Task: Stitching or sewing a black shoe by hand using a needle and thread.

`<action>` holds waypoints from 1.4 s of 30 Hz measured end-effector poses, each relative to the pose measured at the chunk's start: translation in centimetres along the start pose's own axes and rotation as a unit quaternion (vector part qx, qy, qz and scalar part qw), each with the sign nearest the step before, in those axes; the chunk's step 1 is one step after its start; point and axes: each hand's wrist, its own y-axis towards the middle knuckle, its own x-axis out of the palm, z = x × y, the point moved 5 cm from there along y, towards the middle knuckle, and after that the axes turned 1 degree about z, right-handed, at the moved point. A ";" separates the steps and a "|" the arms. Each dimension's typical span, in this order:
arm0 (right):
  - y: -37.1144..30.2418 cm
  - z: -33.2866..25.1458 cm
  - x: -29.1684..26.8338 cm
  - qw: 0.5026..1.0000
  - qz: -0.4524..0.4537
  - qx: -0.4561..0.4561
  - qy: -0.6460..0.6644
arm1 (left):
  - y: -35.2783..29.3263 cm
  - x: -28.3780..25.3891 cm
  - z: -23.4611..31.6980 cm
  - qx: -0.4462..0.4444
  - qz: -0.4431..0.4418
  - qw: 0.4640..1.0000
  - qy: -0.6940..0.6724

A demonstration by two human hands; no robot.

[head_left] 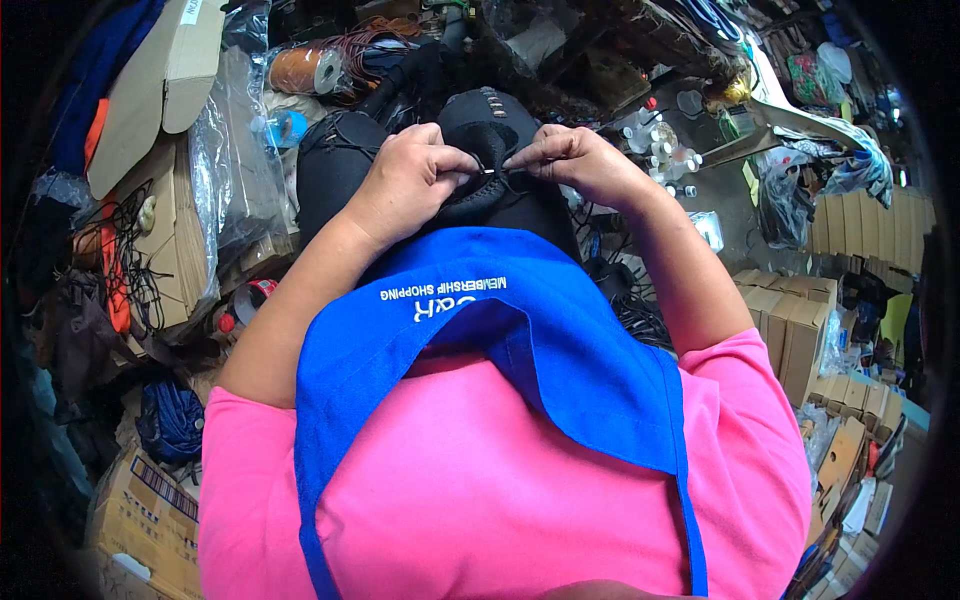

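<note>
On my lap, between my hands, lies a black piece with a mesh-like surface and a stitched edge; it looks like a shoe upper. My left hand is at its left side, thumb and forefinger pinched by a small pale tip at the stitched edge. Whether that tip is a needle or a lace end cannot be made out. From the right, my right hand pinches with thumb and forefinger close to the same edge, apparently on a dark thread. Black trousers cover my knees beneath, and a blue apron reaches up to the work.
An orange thread spool lies beyond my left knee. Flattened cardboard and clear plastic stand at the left. Small bottles sit on the floor at the far right. Stacked cardboard boxes are beside my right arm.
</note>
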 end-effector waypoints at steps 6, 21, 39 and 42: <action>0.7 0.1 0.2 0.999 -0.031 -0.018 0.016 | 1.0 0.2 -0.4 0.077 -0.018 0.997 -0.018; -0.4 1.4 1.5 0.975 0.017 0.068 0.212 | -1.0 0.2 -0.8 -0.153 -0.022 0.979 -0.132; 0.2 0.7 1.6 0.989 0.071 -0.003 0.131 | 0.6 1.6 -1.3 -0.163 -0.037 0.955 -0.247; -0.1 1.4 0.8 0.981 0.074 -0.020 0.176 | 0.1 0.6 -1.1 -0.148 -0.018 0.969 -0.199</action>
